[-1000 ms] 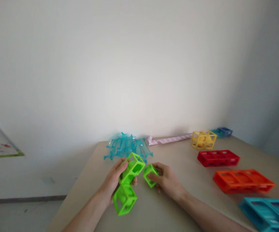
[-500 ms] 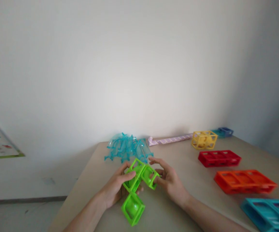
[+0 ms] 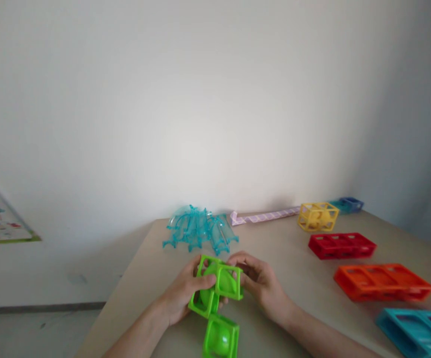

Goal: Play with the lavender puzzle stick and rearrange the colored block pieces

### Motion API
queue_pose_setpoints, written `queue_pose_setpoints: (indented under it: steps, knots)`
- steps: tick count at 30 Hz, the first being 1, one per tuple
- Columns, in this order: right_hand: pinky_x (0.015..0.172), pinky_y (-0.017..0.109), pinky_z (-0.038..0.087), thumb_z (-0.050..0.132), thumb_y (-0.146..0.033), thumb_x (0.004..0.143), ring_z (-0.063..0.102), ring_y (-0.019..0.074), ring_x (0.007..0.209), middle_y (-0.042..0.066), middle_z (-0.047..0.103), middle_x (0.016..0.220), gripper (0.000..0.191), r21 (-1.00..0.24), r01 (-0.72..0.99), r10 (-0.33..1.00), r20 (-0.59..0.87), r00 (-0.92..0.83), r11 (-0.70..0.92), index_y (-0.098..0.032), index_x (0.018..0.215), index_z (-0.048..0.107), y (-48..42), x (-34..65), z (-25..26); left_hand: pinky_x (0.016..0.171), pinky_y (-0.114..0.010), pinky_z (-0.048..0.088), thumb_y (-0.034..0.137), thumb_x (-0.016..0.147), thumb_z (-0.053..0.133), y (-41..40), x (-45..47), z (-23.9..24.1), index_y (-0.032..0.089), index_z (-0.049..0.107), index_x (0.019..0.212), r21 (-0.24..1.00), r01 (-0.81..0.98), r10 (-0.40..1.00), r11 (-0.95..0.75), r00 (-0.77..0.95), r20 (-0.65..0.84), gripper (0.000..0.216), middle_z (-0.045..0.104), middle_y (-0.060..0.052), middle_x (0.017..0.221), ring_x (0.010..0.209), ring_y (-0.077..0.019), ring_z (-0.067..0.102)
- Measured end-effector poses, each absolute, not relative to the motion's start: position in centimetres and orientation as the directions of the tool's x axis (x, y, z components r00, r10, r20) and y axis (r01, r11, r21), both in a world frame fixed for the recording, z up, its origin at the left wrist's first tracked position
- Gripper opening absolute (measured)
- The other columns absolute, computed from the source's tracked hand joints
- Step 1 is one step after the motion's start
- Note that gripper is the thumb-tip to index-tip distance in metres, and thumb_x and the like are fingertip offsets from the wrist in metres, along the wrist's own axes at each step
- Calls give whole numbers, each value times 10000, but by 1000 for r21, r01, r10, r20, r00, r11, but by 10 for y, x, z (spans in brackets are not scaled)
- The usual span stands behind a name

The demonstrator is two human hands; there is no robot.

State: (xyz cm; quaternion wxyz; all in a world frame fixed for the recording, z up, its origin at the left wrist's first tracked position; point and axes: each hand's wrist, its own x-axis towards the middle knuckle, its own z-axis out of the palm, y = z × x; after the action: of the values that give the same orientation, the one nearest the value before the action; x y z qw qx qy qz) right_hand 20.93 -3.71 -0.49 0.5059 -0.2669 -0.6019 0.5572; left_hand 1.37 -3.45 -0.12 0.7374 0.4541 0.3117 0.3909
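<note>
Over a beige table [image 3: 286, 256] by a white wall [image 3: 208, 114], left hand [image 3: 183, 293] and right hand [image 3: 262, 282] grip green blocks [image 3: 225, 284].

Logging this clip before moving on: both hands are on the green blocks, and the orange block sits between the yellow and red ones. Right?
Not quite: in the head view, the orange block sits between the red block and teal block. The left hand and right hand are on the green blocks.

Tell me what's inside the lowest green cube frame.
Inside the lowest green cube frame, a shiny, rounded green form shows. Its far side is hidden from this view.
</note>
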Motion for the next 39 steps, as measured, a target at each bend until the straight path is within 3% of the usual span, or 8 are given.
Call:
queue_pose_setpoints:
  steps: [3,8,16,20,25,32,37,39]
  knots:
    - [618,277,466,672,-408,797,589,153,687,30,610,845,254,-950,-215,902,288,-321,227,-182,901,619,-37,207,-4,591,-362,531,293,698,755,-35,13,1,207,430,1032,913,-297,865,281,490,-107,473,694,-91,917,647,-250,698]
    - [638,270,459,656,-392,807,585,157,730,27,615,837,238,-961,-167,925,260,-278,221,-177,892,596,-35,207,-9,596,-359,530,194,677,758,-40,15,7,301,288,1286,917,-271,853,294,508,-123,777,673,-65,1005,667,-245,700]
    - [621,279,477,625,-401,808,551,153,771,50,527,1030,433,-974,-132,941,214,-263,185,-227,1175,473,-38,208,-10,648,-344,543,183,673,753,-29,19,2,231,470,1149,887,-436,985,150,142,-97,556,689,-14,875,674,-191,679]
    - [553,245,420,638,-382,814,536,128,683,24,544,924,521,-982,23,904,161,-395,185,-225,1262,424,-45,205,-10,610,-335,536,235,664,773,-24,19,0,243,486,1166,880,-469,997,80,38,-71,579,702,-7,845,654,-207,690]
    - [605,263,446,627,-218,800,565,149,735,16,581,909,573,-960,111,903,196,-383,256,-234,1311,367,-49,203,-9,618,-348,545,240,673,764,-23,20,0,213,531,1093,868,-481,992,124,32,-125,482,718,-22,835,672,-227,702]
    - [787,295,469,608,-59,763,556,161,901,31,560,1085,561,-773,248,801,499,-332,584,-280,1261,475,-48,209,-5,659,-328,550,230,734,719,-29,21,6,178,574,1064,834,-502,973,227,156,-170,364,732,-76,947,775,-226,707]
    - [833,279,488,608,-101,808,562,139,920,55,414,1264,669,-788,226,807,494,-324,573,-325,1395,382,-46,210,-4,649,-317,553,231,734,726,-38,28,7,207,550,1126,821,-514,963,248,221,-152,430,726,-74,1004,840,-243,707]
    - [913,299,464,598,-173,848,545,161,1026,66,376,1328,670,-800,235,817,461,-346,551,-326,1438,319,-46,210,-5,656,-314,554,220,727,732,-38,29,6,200,548,1136,826,-521,970,215,212,-119,448,723,-80,1017,856,-247,705]
